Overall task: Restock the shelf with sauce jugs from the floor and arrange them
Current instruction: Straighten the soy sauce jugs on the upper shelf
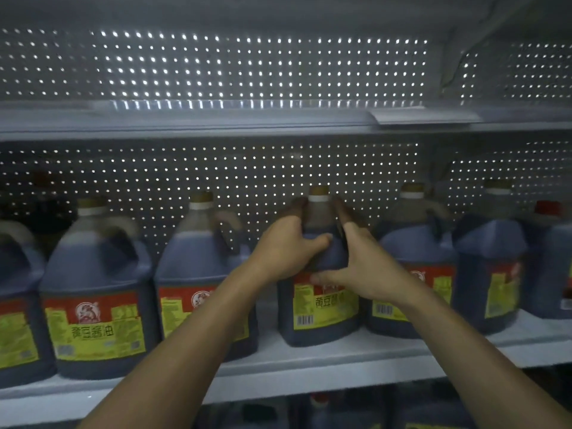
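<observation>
- At the far left a jug [15, 301], cut by the picture's edge, stands on the shelf [309, 363], its yellow label facing out.
- Beside it a second jug [96, 292] stands upright, label square to the front; it looks placed and tidy.
- A third jug [201, 274] follows, partly hidden behind the left forearm, handle turned to the right.
- The left hand [286, 247] is curled round the left shoulder of the middle jug [322, 305], thumb lying across its front.
- That middle jug sits on the shelf board, nearer the front edge than its right neighbours, label facing out.
- The right hand [360, 267] grips its right shoulder, fingers reaching up along the neck, thumb on the label's top edge.
- Right of it stand two more jugs [411, 274], the further one [492, 274] turned at an angle, then a red-capped bottle [549, 264] at the edge.
- Judged so: the row is nearly full, with this jug being set or squared. The angled jug probably wants turning. The floor is out of sight, so what stock remains cannot be told.
</observation>
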The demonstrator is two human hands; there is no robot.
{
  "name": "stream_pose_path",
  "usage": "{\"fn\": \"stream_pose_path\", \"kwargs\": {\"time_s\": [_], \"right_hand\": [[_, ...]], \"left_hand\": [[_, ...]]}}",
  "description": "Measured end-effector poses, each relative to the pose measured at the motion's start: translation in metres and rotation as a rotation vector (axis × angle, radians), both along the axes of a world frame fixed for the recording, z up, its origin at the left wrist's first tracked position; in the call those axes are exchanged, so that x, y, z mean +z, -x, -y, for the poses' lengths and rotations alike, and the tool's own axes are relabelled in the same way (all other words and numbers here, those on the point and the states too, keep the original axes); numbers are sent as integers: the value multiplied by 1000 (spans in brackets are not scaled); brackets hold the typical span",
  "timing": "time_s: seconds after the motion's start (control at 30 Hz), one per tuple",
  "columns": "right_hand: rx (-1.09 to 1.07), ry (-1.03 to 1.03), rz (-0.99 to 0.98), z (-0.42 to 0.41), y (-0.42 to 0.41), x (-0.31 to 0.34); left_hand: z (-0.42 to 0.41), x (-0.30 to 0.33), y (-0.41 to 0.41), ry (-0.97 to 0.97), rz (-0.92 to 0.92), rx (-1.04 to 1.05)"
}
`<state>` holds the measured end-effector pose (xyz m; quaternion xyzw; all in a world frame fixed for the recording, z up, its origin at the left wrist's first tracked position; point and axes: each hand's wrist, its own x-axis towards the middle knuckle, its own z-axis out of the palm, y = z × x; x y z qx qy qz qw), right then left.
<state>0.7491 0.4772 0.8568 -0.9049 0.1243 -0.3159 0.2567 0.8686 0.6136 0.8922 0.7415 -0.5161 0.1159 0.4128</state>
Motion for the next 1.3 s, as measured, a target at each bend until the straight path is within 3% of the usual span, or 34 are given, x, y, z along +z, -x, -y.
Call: {"fn": "stream_pose_path", "kwargs": {"time_s": [0.17, 0.43, 0.73, 0.9, 1.0, 1.13, 1.3], "right_hand": [[10, 38, 93, -18, 0, -5], [8, 12, 212, -50, -10, -10], [-22, 1, 215, -65, -2, -9], [-80, 22, 214, -60, 40, -9], [-184, 138, 328, -38, 73, -10], [-316, 167, 380, 15, 108, -4], [-250, 11, 263, 75, 114, -6]], "left_hand": [[-20, 11, 2, 16, 9, -54], [-42, 14, 1, 4, 79, 30], [-49, 3, 4, -26, 56, 46], [-55, -6, 23, 211, 279, 148], [-38, -5, 50, 346, 362, -8], [13, -3, 79, 237, 240, -160], [84, 1, 94, 23, 33, -84]]}}
